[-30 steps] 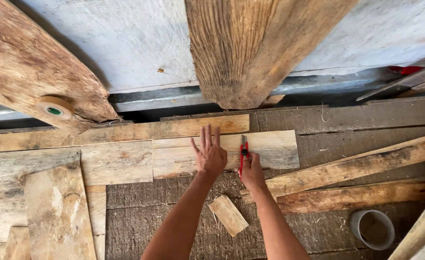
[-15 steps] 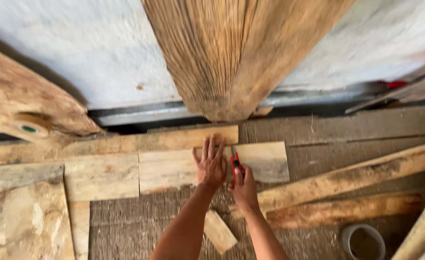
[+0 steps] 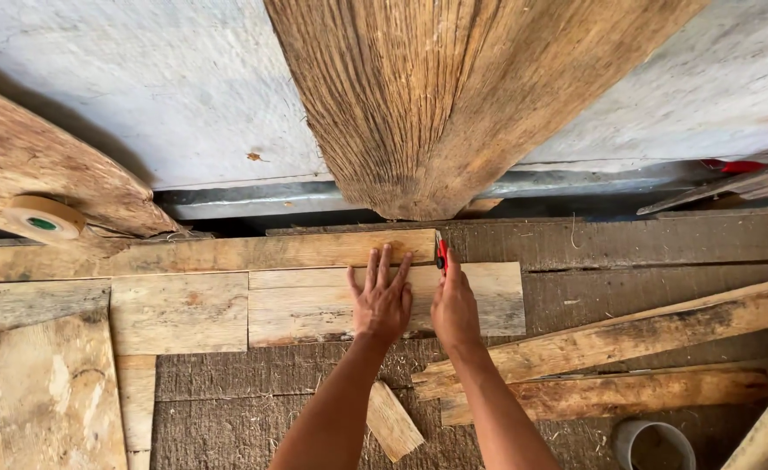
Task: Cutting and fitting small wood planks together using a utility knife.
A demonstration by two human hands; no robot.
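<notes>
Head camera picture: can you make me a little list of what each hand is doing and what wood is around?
left hand: flat on the pale board
right hand: holds a red tool against the board's top edge
behind: big wooden beam
right side: rough slats
far left: tape roll
bottom right: grey cup

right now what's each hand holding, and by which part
Right hand grips a red marking tool by its lower end. Left hand holds nothing, pressing flat on the plank.
</notes>
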